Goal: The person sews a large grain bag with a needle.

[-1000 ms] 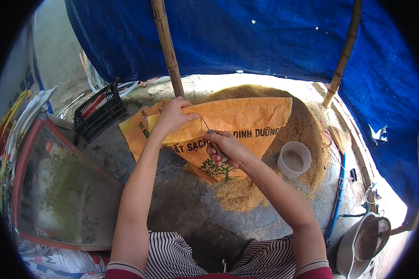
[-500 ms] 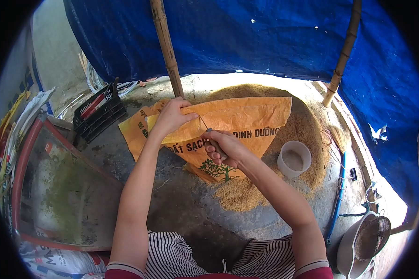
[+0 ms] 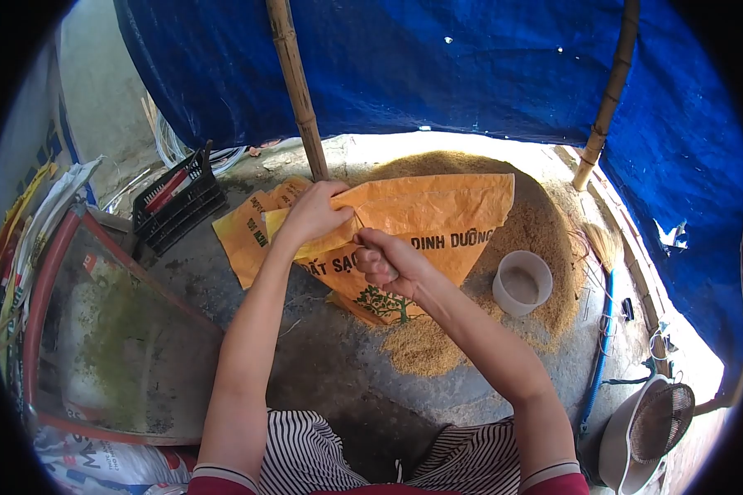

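An orange woven sack (image 3: 450, 198) with black lettering and a green tree print is held up in front of me, its folded top edge running to the right. My left hand (image 3: 314, 214) is closed on that edge at the left part of the sack. My right hand (image 3: 390, 264) makes a fist around a thin-shafted hand tool (image 3: 358, 223), like an awl or screwdriver. Its metal shaft points up at the folded edge, close beside my left fingers; the handle is mostly hidden in my fist.
Husk-like grain (image 3: 545, 214) is heaped on the floor behind and under the sack. A white tub (image 3: 522, 283) stands in it. On the left are a black crate (image 3: 177, 202) and a red-framed mesh screen (image 3: 124, 330). Bamboo poles (image 3: 295, 91) rise before a blue tarp (image 3: 454, 74).
My right fist has turned slightly, covering more of the tool's handle. My left hand has shifted a little to the right along the sack's edge.
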`<state>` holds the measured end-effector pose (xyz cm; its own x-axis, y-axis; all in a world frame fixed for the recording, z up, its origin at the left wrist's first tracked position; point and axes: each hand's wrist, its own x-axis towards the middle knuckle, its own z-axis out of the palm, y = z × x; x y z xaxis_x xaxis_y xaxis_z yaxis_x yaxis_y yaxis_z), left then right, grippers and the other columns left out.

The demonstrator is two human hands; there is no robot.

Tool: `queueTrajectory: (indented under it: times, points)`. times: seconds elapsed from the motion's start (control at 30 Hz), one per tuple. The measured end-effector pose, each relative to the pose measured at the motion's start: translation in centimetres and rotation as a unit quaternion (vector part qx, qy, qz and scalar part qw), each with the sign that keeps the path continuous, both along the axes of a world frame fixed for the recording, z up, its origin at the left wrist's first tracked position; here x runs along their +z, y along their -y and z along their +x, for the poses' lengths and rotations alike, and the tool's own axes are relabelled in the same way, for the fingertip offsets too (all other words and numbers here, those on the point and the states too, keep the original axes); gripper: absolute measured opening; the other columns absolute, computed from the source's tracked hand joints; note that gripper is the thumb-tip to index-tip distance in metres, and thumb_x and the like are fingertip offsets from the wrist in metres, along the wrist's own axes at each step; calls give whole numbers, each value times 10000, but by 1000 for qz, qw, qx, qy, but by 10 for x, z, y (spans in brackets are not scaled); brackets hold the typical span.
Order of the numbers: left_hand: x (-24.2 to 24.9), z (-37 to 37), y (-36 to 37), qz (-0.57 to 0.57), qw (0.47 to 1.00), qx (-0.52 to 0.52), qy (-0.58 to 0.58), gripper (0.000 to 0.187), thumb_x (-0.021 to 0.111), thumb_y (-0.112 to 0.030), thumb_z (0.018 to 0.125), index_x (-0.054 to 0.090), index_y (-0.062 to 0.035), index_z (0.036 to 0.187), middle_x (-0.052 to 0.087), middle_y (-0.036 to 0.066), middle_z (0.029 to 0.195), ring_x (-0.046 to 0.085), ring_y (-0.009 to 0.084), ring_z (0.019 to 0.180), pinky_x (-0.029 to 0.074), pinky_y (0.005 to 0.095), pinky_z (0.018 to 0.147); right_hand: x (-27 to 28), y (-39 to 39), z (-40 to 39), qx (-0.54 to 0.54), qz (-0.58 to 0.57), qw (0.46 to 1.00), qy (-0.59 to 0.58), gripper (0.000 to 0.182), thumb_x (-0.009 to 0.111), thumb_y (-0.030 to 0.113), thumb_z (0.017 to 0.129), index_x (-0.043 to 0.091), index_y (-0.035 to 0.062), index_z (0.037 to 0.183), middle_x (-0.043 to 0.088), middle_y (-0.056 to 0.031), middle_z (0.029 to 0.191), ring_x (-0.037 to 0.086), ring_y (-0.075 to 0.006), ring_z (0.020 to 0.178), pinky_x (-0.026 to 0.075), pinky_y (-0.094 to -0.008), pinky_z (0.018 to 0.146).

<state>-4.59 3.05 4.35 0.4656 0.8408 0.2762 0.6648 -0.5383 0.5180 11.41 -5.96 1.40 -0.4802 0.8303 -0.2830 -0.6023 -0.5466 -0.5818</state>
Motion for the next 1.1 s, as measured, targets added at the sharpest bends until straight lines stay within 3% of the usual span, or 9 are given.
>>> queueTrajectory:
  times: [0.33, 0.5, 0.6, 0.73, 0.77, 0.83, 1.03, 1.07, 1.1]
  points:
    - [-17, 3, -7, -7, 999, -13, 47, 316, 551, -273, 902, 626, 29, 959, 629, 189, 806, 607, 275, 770, 454, 360, 708, 0, 4, -6, -52, 227, 848, 476, 197, 468, 217, 940, 444, 38, 862, 406, -9, 532, 366, -97, 379, 312, -277, 331]
    - [-15, -3, -8, -35, 997, -23, 62, 330, 526, -295, 908, 625, 12, 977, 626, 190, 794, 608, 289, 769, 448, 373, 699, 11, -6, 4, 15, 12, 991, 134, 216, 464, 228, 950, 470, 41, 842, 381, 27, 540, 315, -55, 381, 255, -217, 310]
    - [-15, -3, -7, -33, 997, -24, 66, 327, 517, -304, 902, 629, -10, 992, 622, 194, 773, 613, 332, 769, 447, 396, 699, -5, -23, 12, 97, -34, 985, -137, 202, 475, 226, 933, 474, 38, 859, 414, 22, 566, 320, -50, 412, 262, -222, 316]
    - [-13, 2, 0, 11, 997, -30, 63, 314, 506, -293, 909, 628, -10, 972, 621, 200, 778, 601, 362, 778, 448, 412, 701, 2, -15, 6, 50, 8, 999, -17, 212, 478, 234, 929, 477, 32, 864, 441, 6, 577, 373, -60, 418, 266, -229, 311]
    - [-13, 3, 1, 11, 997, -30, 64, 314, 506, -293, 909, 628, -10, 972, 621, 200, 778, 601, 362, 778, 448, 412, 701, 7, -10, 1, 29, 98, 972, 212, 239, 488, 249, 931, 480, 20, 860, 445, -2, 568, 399, -80, 411, 316, -247, 319]
    - [-13, 8, 6, 49, 996, -14, 66, 288, 528, -246, 902, 614, 20, 970, 621, 203, 806, 606, 329, 789, 441, 388, 693, 13, 4, -3, -32, 265, 783, 563, 287, 499, 262, 923, 481, -18, 865, 509, -67, 583, 536, -162, 463, 421, -329, 371]
    - [-10, 16, 17, 102, 994, -15, 43, 201, 515, -186, 889, 593, -2, 871, 599, 190, 778, 565, 390, 756, 420, 449, 662, -24, -13, -6, -131, 439, 558, 692, 283, 460, 256, 933, 476, -22, 885, 516, -71, 587, 541, -164, 458, 409, -319, 359]
    - [-11, 16, 17, 102, 994, -15, 42, 201, 515, -186, 889, 593, -2, 871, 599, 190, 778, 565, 390, 756, 420, 449, 662, -20, -15, -1, -131, 438, 558, 692, 283, 460, 256, 933, 476, -22, 885, 516, -71, 587, 541, -164, 458, 409, -319, 359]
    - [-12, 16, 16, 116, 992, -18, 39, 186, 518, -177, 887, 592, -7, 871, 598, 190, 781, 565, 393, 755, 421, 452, 658, 15, -6, 3, -50, 293, 765, 572, 261, 471, 253, 933, 480, -2, 877, 497, -46, 582, 498, -135, 438, 358, -297, 331]
